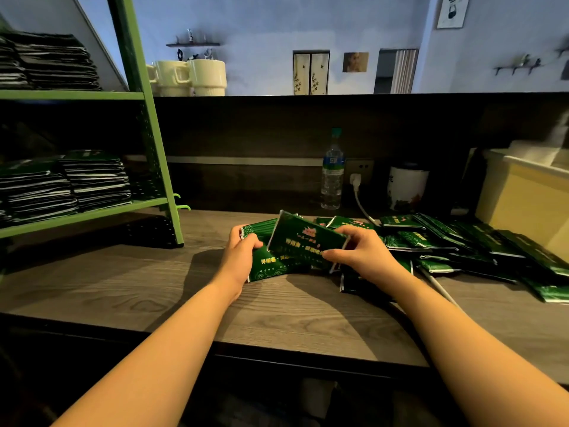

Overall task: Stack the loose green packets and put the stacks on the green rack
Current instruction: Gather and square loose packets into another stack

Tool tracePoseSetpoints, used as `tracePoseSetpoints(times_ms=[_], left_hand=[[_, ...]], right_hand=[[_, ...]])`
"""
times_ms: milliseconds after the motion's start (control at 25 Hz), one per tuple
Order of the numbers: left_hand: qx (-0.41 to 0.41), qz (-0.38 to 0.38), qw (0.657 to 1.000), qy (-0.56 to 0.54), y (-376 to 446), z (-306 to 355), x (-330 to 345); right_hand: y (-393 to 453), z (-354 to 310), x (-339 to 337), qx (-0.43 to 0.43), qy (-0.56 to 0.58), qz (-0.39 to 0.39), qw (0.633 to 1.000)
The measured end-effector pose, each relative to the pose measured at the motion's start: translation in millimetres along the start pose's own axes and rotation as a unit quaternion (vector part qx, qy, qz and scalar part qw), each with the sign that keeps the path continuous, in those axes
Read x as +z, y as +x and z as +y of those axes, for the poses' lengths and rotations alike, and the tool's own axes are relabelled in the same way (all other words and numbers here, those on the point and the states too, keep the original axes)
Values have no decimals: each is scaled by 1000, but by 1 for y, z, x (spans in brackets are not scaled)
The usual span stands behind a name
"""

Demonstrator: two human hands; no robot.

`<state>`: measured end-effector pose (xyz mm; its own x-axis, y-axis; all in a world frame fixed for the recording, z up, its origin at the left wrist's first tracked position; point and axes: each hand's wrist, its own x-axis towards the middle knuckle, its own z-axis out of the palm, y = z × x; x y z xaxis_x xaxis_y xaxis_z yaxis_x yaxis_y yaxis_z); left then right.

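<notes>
Because the green rack (144, 97) stands at the left end of the wooden counter (129, 291), its shelves already carrying finished stacks (92, 177), it is close for loading. Loose green packets (462, 241) sprawl to the right, within easy picking reach. Between them the left hand (238, 257) curls round a small gathered stack (266, 266), steadying it, while the right hand (360, 249) pinches one tilted packet (304, 241), probably to lay on top.

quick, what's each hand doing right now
Left hand: grips a packet stack on the table.
Right hand: pinches a tilted packet.
</notes>
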<state>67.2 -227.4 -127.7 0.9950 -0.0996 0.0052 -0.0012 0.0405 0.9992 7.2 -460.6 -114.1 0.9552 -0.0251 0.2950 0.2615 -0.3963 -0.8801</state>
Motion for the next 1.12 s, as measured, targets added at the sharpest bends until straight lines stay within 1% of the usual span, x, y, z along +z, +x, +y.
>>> tracePoseSetpoints(times_ms=[80, 240, 320, 400, 480, 520, 640, 720, 840, 920, 1000, 1040, 1080, 1120], left_hand=[[1, 3, 1000, -3, -1, 0, 0], [-1, -11, 1000, 2, -8, 6, 0], [13, -38, 999, 17, -12, 8, 2], [37, -57, 997, 41, -10, 3, 2], [48, -54, 995, 64, -6, 0, 2], [48, -55, 995, 71, -6, 0, 2], [54, -76, 992, 80, -5, 0, 1], [51, -89, 992, 79, -5, -1, 2], [57, -62, 992, 91, -5, -2, 4], [61, -17, 995, 81, -3, -4, 4], [65, 29, 995, 74, 0, -5, 2], [66, 45, 994, 71, 2, -6, 2], [66, 53, 994, 69, 4, -6, 2], [65, 55, 994, 68, 5, -7, 2]], right_hand=[[0, -1, -2, -2, 26, 4, 1000], [-2, 0, 3, 9, 15, -50, 999], [-2, 0, 7, -9, -53, -41, 998], [-2, -1, 10, -25, -126, -3, 992], [-1, -3, 13, -22, -163, 43, 985], [-1, -4, 15, -16, -181, 50, 982], [-1, -2, 22, -13, -239, 21, 971], [-2, -1, 22, -20, -252, 22, 967], [-2, -2, 19, -23, -239, 60, 969], [-1, -1, 17, -35, -234, 110, 965], [8, -1, 8, -31, -263, 162, 951], [16, 0, 1, -11, -294, 175, 940], [25, 3, -8, 24, -334, 170, 927], [33, 6, -14, 66, -383, 145, 910]])
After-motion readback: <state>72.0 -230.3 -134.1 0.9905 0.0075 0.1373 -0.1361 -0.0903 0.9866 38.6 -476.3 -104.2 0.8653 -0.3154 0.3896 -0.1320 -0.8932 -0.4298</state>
